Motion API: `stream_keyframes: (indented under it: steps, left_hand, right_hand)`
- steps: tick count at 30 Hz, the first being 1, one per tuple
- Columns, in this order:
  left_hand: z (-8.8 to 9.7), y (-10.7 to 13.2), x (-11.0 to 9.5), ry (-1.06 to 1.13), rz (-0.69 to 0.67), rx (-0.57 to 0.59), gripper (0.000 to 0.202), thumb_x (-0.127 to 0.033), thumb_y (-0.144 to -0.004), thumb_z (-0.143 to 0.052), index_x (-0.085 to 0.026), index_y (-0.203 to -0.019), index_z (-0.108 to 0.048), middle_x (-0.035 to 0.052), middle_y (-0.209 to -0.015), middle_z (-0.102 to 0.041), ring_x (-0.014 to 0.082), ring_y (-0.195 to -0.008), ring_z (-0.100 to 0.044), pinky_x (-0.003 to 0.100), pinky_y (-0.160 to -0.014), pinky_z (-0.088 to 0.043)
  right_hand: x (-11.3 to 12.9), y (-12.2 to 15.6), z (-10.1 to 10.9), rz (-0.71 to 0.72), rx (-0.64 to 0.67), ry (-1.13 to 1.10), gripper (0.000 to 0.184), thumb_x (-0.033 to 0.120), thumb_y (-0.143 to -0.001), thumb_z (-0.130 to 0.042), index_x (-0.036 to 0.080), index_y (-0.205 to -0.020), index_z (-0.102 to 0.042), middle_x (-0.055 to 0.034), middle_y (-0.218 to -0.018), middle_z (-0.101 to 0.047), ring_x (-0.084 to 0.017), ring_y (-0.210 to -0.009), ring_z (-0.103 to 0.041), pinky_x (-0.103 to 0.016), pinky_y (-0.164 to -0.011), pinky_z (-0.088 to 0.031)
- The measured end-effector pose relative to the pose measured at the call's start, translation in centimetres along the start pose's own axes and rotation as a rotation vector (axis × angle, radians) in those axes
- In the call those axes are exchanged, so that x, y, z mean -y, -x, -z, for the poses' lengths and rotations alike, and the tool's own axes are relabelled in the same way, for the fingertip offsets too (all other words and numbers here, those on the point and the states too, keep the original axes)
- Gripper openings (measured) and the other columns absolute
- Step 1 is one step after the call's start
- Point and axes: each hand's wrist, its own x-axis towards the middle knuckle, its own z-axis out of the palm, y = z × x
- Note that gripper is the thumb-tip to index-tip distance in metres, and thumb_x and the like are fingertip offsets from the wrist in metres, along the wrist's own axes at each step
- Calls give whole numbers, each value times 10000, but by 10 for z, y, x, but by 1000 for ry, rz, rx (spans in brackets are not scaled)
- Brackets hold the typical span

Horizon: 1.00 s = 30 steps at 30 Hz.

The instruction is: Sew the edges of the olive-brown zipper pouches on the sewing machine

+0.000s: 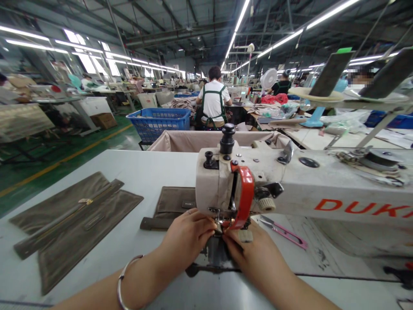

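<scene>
Close under the needle of a white sewing machine (211, 181), my left hand (187, 237) pinches the edge of a grey-brown fabric piece (176, 198) with a small dark label. The piece lies flat on the table left of the machine head, partly hidden behind it and my hand. My right hand (254, 249) is closed at the other side of the presser foot, its fingertips on the same edge; the orange guard (243, 196) stands just above them. A second grey-brown fabric piece with a zipper (77, 219) lies flat at the left.
Pink-handled thread snips (287, 232) lie right of my right hand. Beyond the table (129, 172) are a cloth-lined bin (183, 140), a blue basket (161, 120) and a seated co-worker (213, 101). Thread cones (332, 73) stand at upper right.
</scene>
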Motion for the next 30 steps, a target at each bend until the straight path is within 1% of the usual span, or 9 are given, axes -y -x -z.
stream_keyframes:
  steps: [5,11,16,20,24,28,30]
  left_hand:
    - [1,-2,0,7,5,9,162,-92,-826,-698,-229,-909,-724,6,-923,-739,205,-876,-668,335,-842,-544]
    - [-1,-2,1,-17,12,-21,149,-101,-827,-692,-227,-892,-740,17,-914,-744,217,-877,-677,354,-827,-555]
    - [-2,-2,1,-20,8,-22,157,-96,-812,-705,-231,-884,-739,17,-918,-747,221,-868,-677,348,-806,-554]
    - [-1,-2,1,19,1,-28,150,-102,-833,-674,-237,-869,-727,9,-914,-738,206,-861,-675,329,-805,-546]
    - [-2,0,-2,42,11,-16,151,-99,-827,-681,-238,-874,-720,2,-938,-733,197,-869,-673,322,-827,-538]
    - [-2,-3,-2,15,30,35,151,-82,-820,-694,-224,-867,-704,4,-915,-728,197,-867,-665,327,-845,-524]
    - [2,-6,-1,5,26,56,147,-87,-835,-683,-227,-876,-701,-2,-905,-724,191,-871,-661,318,-853,-517]
  right_hand:
    - [-1,0,-2,-4,7,10,163,69,-881,-551,188,-890,-663,-87,-968,-672,-243,-905,-579,-368,-808,-501]
    - [-2,0,-3,-22,1,13,154,82,-888,-558,187,-863,-667,-89,-968,-670,-236,-897,-582,-359,-808,-504]
    - [-1,0,-3,-45,14,20,167,61,-874,-566,186,-896,-676,-89,-983,-671,-241,-927,-584,-364,-838,-500]
    - [0,0,-3,-20,-3,32,173,51,-858,-573,195,-855,-669,-70,-923,-676,-237,-880,-595,-347,-789,-506]
    - [1,2,-3,-11,-10,2,176,46,-851,-575,201,-843,-658,-62,-903,-676,-239,-860,-606,-343,-754,-510]
    - [-1,2,-3,-86,5,-26,177,68,-864,-554,201,-884,-670,-81,-955,-682,-247,-893,-617,-374,-801,-518]
    - [-3,1,-3,-107,34,-42,187,97,-886,-540,214,-925,-680,-76,-972,-684,-246,-907,-624,-382,-814,-522]
